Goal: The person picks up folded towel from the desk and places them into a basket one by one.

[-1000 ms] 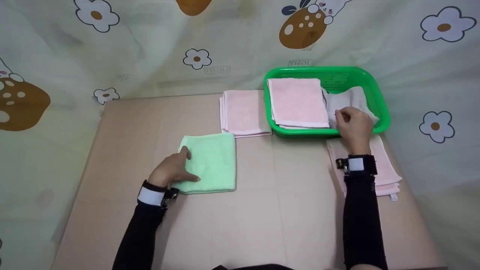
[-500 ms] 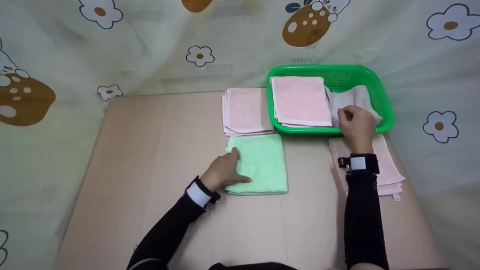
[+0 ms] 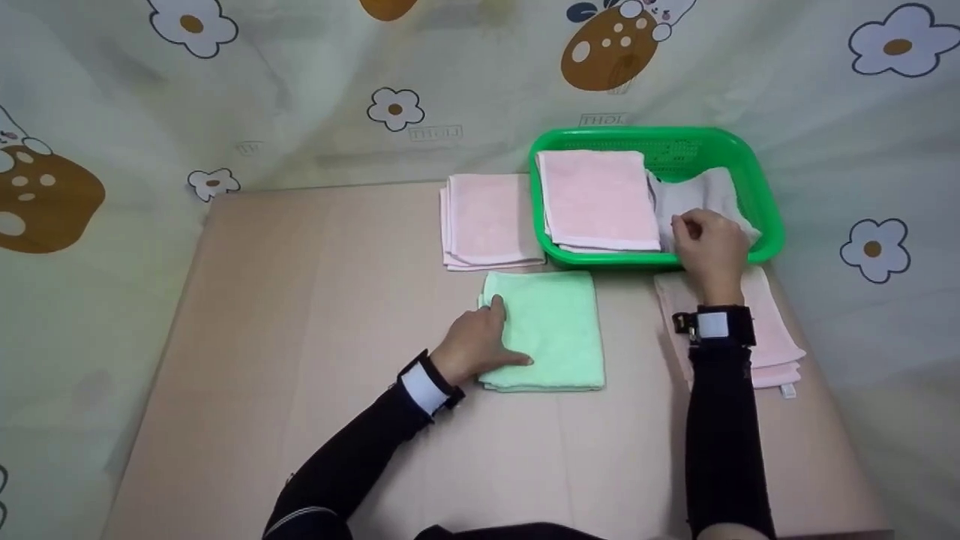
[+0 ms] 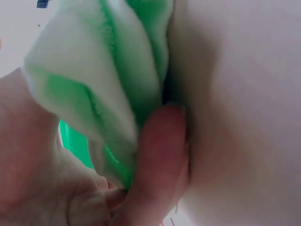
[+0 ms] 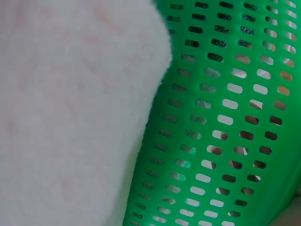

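A folded light-green towel [image 3: 551,330] lies on the tabletop in front of the basket. My left hand [image 3: 476,341] grips its left side, thumb and a finger spread over the top face. In the left wrist view, a fingertip [image 4: 162,141] curls against the towel's folded layers [image 4: 108,70]. My right hand [image 3: 712,251] is over the front rim of a green plastic basket [image 3: 765,202], fingers loosely curled, above a whitish cloth [image 3: 697,191] inside. The right wrist view shows pale cloth [image 5: 70,117] beside the basket's perforated wall [image 5: 230,103]; the right fingers are out of that view.
A folded pink towel [image 3: 596,199] sits in the basket's left half. Another pink towel [image 3: 491,221] lies just left of the basket. More pink towels [image 3: 772,337] lie under the right forearm. A patterned curtain [image 3: 300,90] stands behind the brown tabletop [image 3: 262,300].
My left hand has slid the green towel to the right across the tabletop, from left of the basket to in front of it. The right hand has stayed in place.
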A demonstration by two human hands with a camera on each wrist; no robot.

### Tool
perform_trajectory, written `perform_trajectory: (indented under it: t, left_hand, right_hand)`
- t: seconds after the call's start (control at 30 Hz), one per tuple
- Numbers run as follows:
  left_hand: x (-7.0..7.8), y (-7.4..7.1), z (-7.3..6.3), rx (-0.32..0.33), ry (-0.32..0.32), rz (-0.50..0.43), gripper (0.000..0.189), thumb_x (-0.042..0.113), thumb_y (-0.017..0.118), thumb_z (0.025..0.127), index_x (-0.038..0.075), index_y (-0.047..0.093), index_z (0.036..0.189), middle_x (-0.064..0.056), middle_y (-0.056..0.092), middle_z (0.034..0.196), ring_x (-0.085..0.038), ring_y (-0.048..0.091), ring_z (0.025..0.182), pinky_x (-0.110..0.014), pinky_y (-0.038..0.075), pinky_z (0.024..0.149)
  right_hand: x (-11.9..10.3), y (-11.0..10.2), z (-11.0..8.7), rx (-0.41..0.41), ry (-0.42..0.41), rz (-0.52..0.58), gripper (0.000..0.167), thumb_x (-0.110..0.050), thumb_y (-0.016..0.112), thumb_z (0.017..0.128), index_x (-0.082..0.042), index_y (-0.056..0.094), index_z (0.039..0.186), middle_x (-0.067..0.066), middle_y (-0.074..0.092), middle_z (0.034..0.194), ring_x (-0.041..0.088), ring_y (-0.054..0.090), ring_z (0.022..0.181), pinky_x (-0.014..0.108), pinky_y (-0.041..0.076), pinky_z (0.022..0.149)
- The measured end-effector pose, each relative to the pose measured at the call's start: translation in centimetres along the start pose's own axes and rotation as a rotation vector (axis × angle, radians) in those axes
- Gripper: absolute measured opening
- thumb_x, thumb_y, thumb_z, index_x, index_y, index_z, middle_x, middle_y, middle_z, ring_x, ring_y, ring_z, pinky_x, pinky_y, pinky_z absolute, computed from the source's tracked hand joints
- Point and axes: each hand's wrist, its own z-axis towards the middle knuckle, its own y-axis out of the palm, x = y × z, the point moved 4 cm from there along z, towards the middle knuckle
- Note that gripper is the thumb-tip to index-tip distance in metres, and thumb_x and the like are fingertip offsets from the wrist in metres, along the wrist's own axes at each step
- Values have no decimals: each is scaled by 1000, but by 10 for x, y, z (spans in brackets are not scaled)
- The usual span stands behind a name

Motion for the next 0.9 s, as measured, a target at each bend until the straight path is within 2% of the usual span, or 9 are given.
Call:
perform_trajectory:
  t: [0.2,0.33,0.43,0.53,0.63,0.7,0.8,0.9]
  left_hand:
    - [-2,-1,-2,5,-26,-22,124,59,86,76,-14,26,156,-34,64,130,-46,66,116,-47,55,101]
    - [-1,0,-1,16,-37,-34,126,60,87,75,-14,25,156,-34,64,129,-45,67,114,-47,56,99]
    - [0,-1,0,34,-36,-34,123,61,87,74,-14,30,153,-32,68,121,-44,70,107,-47,58,92]
    - [1,-2,1,53,-35,-26,113,62,88,73,-11,39,145,-26,71,108,-40,72,95,-46,59,83]
    - [2,-3,2,55,-33,-19,106,62,87,73,-9,43,139,-22,71,100,-37,71,90,-45,59,78]
    - [2,-4,2,42,-31,-31,104,62,85,76,-8,42,140,-22,70,102,-37,71,92,-45,59,80]
    - [-2,-8,1,13,-48,-62,109,61,79,84,-11,32,151,-28,69,114,-39,70,103,-46,58,89]
    - [-13,-14,-2,8,-103,-82,113,62,74,88,-12,22,157,-32,66,122,-41,69,109,-48,57,94]
  right_hand:
    - [-5,-1,0,-16,-4,1,32,-25,63,101,3,77,97,22,74,90,37,66,84,48,46,75]
    - [-19,-9,-2,47,-36,3,29,-22,64,101,4,77,99,22,71,96,39,60,99,52,45,85]
    - [-40,-16,-11,114,-129,41,25,-18,66,100,4,76,97,21,68,92,38,59,95,47,45,80]
    - [-66,-15,-32,103,-288,72,23,-17,69,98,3,74,89,17,67,79,32,61,73,39,44,66]
    - [-86,-6,-63,-12,-403,63,26,-20,71,98,-1,72,80,11,65,68,24,58,59,34,43,56]
    - [-90,4,-83,-122,-409,44,29,-22,72,98,-5,71,75,7,64,64,20,56,56,34,43,55]
    - [-85,21,-106,-298,-319,-4,34,-29,72,98,-7,72,72,2,63,61,17,55,56,36,45,58]
    - [-74,35,-119,-453,-216,-37,41,-39,69,100,-5,76,76,3,68,65,18,61,61,42,51,64]
